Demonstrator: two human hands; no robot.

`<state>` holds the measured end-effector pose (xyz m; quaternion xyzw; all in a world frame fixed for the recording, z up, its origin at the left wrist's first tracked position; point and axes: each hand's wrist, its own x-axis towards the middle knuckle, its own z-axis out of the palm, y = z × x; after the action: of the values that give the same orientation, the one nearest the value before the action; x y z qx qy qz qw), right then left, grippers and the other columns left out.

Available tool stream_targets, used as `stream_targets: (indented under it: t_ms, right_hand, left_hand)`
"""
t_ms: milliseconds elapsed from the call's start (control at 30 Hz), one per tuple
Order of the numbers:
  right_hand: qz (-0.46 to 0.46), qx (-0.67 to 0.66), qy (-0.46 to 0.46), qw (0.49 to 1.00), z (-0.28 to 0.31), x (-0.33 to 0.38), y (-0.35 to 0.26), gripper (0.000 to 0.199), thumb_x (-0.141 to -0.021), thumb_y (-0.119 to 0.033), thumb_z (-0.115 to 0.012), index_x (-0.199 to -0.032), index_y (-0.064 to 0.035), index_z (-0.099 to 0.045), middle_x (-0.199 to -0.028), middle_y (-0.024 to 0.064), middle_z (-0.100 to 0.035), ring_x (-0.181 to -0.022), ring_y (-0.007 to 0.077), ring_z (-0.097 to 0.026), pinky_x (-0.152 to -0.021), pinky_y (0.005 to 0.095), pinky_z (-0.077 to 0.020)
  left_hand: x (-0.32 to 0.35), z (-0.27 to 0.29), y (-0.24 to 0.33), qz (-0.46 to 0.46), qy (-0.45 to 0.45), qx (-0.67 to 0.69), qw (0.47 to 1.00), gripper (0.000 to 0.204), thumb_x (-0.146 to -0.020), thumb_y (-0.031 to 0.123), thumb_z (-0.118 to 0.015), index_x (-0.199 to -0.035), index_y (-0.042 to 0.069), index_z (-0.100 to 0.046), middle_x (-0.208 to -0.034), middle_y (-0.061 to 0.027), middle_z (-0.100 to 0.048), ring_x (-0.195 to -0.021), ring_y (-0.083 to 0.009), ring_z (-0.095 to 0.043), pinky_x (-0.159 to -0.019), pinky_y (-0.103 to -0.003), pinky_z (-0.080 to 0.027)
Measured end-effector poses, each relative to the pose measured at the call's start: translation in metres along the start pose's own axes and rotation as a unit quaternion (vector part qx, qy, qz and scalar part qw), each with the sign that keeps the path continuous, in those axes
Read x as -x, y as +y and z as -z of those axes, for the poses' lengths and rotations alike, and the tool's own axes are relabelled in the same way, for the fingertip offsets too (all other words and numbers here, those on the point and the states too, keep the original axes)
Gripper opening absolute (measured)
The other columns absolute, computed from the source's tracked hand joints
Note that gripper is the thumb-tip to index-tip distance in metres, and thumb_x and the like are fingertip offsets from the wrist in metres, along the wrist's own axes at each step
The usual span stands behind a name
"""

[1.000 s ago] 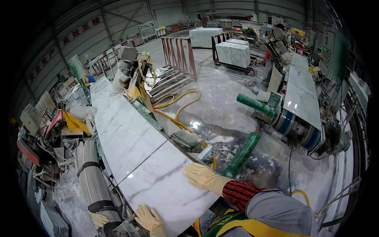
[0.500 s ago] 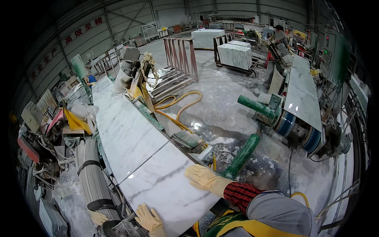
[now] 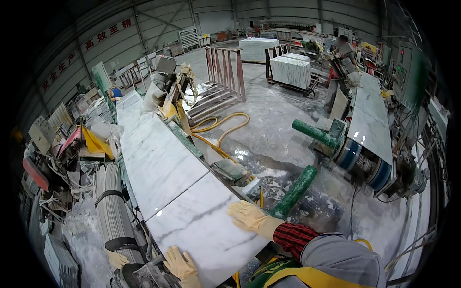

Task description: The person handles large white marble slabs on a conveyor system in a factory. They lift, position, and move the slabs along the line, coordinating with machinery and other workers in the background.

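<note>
A white marble slab point(image 3: 204, 235) with grey veins lies flat and wet before me, at the near end of a long row. Its far edge meets a second marble slab point(image 3: 163, 175) along a thin straight seam. My right hand point(image 3: 252, 217), in a cream rubber glove, rests flat on the near slab's right edge, fingers stretched toward the left. At the lower left edge of the same slab lies my left hand point(image 3: 181, 265), gloved alike, its fingers apart and pointing away from me. Neither hand grips anything that I can see.
Left of the slabs stands a strapped bundle of grey strips point(image 3: 113, 211); another cream glove point(image 3: 116, 259) shows beside it. Green posts point(image 3: 295, 192) and a yellow hose point(image 3: 225, 144) are to the right. Across the wet floor, another person point(image 3: 342, 48) is beside a slab line point(image 3: 370, 115).
The whole view has shifted slightly right and down. Both my hands keep their places on the near slab, and the seam looks unchanged. The person across the floor shows a little more.
</note>
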<state>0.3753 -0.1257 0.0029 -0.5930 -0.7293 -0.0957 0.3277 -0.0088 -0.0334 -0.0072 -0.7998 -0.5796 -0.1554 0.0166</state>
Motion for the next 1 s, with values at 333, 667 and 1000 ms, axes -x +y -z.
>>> stream_targets:
  t_ms: [333,667,1000]
  right_hand:
    - [0.002,0.008,0.008,1.000,0.002,0.003,-0.006,0.042,-0.096,-0.023,-0.073,-0.133,-0.0052,-0.067,-0.139,0.0184,-0.067,-0.134,0.0381,-0.063,-0.121,0.0508,-0.0466]
    - [0.002,0.000,-0.004,1.000,0.004,0.008,-0.008,0.044,-0.095,-0.022,-0.073,-0.135,-0.0054,-0.066,-0.139,0.0183,-0.067,-0.132,0.0383,-0.063,-0.119,0.0508,-0.0470]
    - [0.018,-0.008,0.029,0.999,0.003,0.014,-0.007,0.044,-0.092,-0.016,-0.075,-0.133,-0.0043,-0.066,-0.134,0.0197,-0.067,-0.126,0.0407,-0.065,-0.113,0.0522,-0.0515]
  left_hand:
    - [0.007,-0.008,-0.004,0.004,0.030,-0.002,1.000,0.056,-0.102,0.029,-0.068,-0.154,0.006,-0.061,-0.161,-0.0219,-0.058,-0.150,-0.0455,-0.051,-0.123,-0.061,-0.037]
    - [0.014,-0.006,-0.002,0.029,0.014,0.014,0.999,0.057,-0.104,0.032,-0.066,-0.155,0.008,-0.060,-0.163,-0.0195,-0.057,-0.155,-0.0452,-0.047,-0.128,-0.064,-0.033]
    - [0.015,0.005,0.003,0.037,-0.015,0.029,0.999,0.057,-0.103,0.033,-0.067,-0.153,0.007,-0.061,-0.163,-0.0195,-0.056,-0.155,-0.0468,-0.047,-0.127,-0.067,-0.033]
